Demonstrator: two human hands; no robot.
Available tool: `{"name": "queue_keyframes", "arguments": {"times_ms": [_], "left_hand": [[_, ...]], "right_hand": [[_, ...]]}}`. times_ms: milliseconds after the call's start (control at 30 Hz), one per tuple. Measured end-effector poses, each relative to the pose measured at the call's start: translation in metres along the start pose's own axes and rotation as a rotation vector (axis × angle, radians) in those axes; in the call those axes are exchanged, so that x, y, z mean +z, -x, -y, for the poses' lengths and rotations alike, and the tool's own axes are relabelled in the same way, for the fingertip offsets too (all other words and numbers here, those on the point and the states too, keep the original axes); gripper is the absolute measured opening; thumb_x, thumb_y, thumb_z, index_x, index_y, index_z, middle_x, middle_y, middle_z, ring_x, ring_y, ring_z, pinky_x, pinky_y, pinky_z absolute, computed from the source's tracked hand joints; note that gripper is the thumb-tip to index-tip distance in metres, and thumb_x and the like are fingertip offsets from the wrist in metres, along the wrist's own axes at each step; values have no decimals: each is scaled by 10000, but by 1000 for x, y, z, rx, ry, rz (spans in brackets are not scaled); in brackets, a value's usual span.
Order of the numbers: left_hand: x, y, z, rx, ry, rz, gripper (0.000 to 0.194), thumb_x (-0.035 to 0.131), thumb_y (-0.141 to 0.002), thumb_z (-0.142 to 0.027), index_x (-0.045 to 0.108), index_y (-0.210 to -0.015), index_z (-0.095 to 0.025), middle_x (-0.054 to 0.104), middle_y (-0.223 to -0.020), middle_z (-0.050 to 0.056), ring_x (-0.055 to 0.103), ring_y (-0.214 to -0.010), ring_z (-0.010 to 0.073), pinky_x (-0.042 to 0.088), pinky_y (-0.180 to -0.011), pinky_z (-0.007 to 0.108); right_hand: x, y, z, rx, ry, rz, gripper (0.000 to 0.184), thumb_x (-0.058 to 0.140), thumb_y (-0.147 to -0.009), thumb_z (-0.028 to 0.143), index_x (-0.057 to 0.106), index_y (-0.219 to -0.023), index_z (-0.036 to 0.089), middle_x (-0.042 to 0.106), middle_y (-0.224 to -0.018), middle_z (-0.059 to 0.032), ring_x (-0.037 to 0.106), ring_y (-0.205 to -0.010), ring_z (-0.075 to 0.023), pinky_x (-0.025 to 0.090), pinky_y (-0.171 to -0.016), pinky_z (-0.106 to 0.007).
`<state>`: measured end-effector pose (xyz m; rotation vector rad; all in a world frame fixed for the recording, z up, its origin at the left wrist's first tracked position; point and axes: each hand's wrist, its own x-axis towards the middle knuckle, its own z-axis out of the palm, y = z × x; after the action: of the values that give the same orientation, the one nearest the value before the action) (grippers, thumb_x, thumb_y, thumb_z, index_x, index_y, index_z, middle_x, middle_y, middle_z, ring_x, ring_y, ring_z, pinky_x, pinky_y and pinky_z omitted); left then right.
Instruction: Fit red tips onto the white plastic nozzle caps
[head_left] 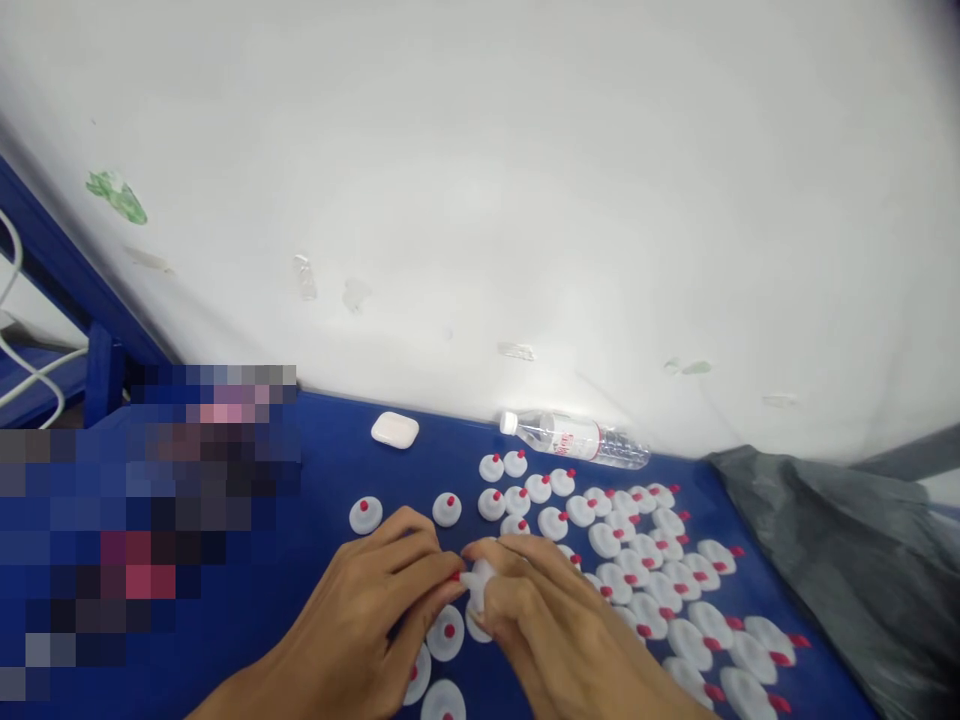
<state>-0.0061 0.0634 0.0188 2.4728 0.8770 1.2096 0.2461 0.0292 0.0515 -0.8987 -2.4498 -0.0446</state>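
Note:
Near the lower middle of the head view, my left hand [375, 590] pinches a small red tip [455, 577] between its fingers. My right hand [559, 610] is closed round a white plastic nozzle cap [481, 580], whose spout points left at the red tip. Whether tip and spout touch is too small to tell. Just below my fingers lies a white cap with a red tip [446, 634] on the blue table [315, 600]. Many similar caps [645, 550] spread out beside and beyond my right hand. Another cap [366, 514] lies past my left hand.
A clear bottle [576, 438] lies on its side against the white wall [480, 200]. Left of it is a pale, soap-like block [395, 430]. Dark grey sheeting [810, 560] covers the right edge. A pixelated patch [135, 540] hides the left side.

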Motion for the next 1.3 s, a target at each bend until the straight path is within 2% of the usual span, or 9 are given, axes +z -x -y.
{"name": "queue_keyframes", "arguments": {"times_ms": [200,300,400,467,600,800,900,1067,1300], "left_hand": [[-7,-6,-7,-81,30,-3,324,582,-1125,-139,780,-1264,-355,817,-1001,42,739,-1000,304,707,-790,441],[-6,-5,-1,-93,-115,135,339,531,-1126,-112,792,-1129,-328,790,-1060,53,721,-1076,308,688,-891,464],[1,-2,8,-76,-232,229,369,492,-1116,-85,778,-1028,-301,772,-1039,50,713,-1038,313,667,-913,502],[4,1,14,-70,-265,229,375,489,-1114,-94,797,-1059,-299,785,-1051,57,720,-1037,319,671,-906,501],[-2,10,19,-135,-273,137,352,573,-1174,-313,792,-1442,-381,819,-1366,73,734,-1314,349,699,-1097,519],[-6,32,15,-560,-236,-64,565,398,-1247,-532,472,-1806,-570,421,-1968,-49,264,-1864,455,290,-1471,840],[3,35,16,-733,-99,-47,571,322,-1263,-587,443,-1821,-570,395,-1987,-66,249,-1879,410,253,-1479,824],[21,27,23,-735,46,40,579,320,-1258,-662,493,-1800,-554,455,-1962,-63,284,-1875,343,248,-1500,751],[51,10,7,-671,114,117,574,294,-1286,-576,431,-1840,-512,420,-1978,-38,294,-1870,335,263,-1509,725]], "right_hand": [[-45,11,-36,155,51,-95,240,558,-1259,408,706,-1407,291,877,-1467,-78,883,-1254,-279,748,-1095,-449],[-77,44,-84,423,124,-144,305,546,-1244,495,792,-1331,336,905,-1339,-51,889,-1184,-291,744,-1020,-423],[-100,87,-136,806,122,-216,634,409,-1202,772,833,-1192,301,908,-1232,-107,867,-1202,-404,700,-1114,-599],[-104,115,-164,958,49,-240,789,388,-1134,911,867,-1121,284,905,-1231,-160,851,-1222,-470,647,-1191,-669],[-88,154,-194,1097,-315,-355,838,509,-1078,970,952,-1137,261,872,-1414,-234,762,-1468,-502,538,-1339,-526],[-51,161,-192,1108,-577,-384,957,440,-1009,1077,933,-1281,303,839,-1534,-160,683,-1593,-460,435,-1433,-612],[-43,149,-177,1076,-632,-379,926,416,-1039,1056,913,-1314,323,832,-1558,-115,642,-1633,-449,329,-1476,-688],[-37,122,-144,1080,-623,-271,860,443,-1075,1004,899,-1414,358,798,-1614,-107,599,-1662,-474,274,-1467,-769],[-15,96,-113,1019,-686,-229,825,442,-1124,946,841,-1510,336,765,-1669,-89,596,-1667,-437,316,-1473,-702]]}}
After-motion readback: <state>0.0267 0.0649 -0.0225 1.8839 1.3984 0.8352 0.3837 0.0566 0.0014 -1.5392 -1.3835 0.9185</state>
